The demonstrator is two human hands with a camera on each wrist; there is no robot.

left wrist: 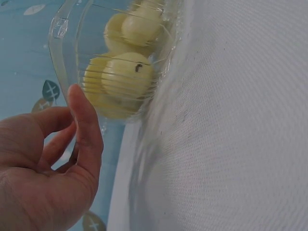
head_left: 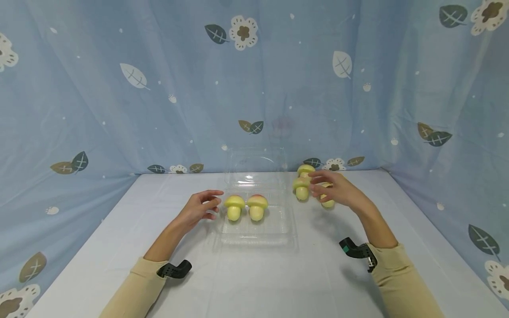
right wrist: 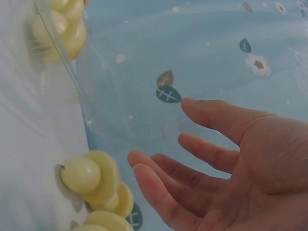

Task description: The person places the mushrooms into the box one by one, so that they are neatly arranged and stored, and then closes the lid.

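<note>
A clear plastic clamshell box (head_left: 254,240) lies with its lid (head_left: 256,165) raised at the back. Inside it two yellow mushroom-shaped pieces, a left one (head_left: 234,207) and a right one (head_left: 257,207) with a reddish top, sit side by side. My left hand (head_left: 200,207) is at the box's left side, fingers loosely bent and nothing held; in the left wrist view its fingertips are right at the clear rim (left wrist: 57,53). My right hand (head_left: 336,189) hovers, fingers spread and holding nothing, over loose mushroom pieces right of the box, partly covering one (head_left: 328,201).
Near the right hand another mushroom piece (head_left: 301,189) stands in front of one farther back (head_left: 305,169). A white cloth covers the table (head_left: 254,282). Blue patterned curtain (head_left: 254,88) hangs close behind and at both sides.
</note>
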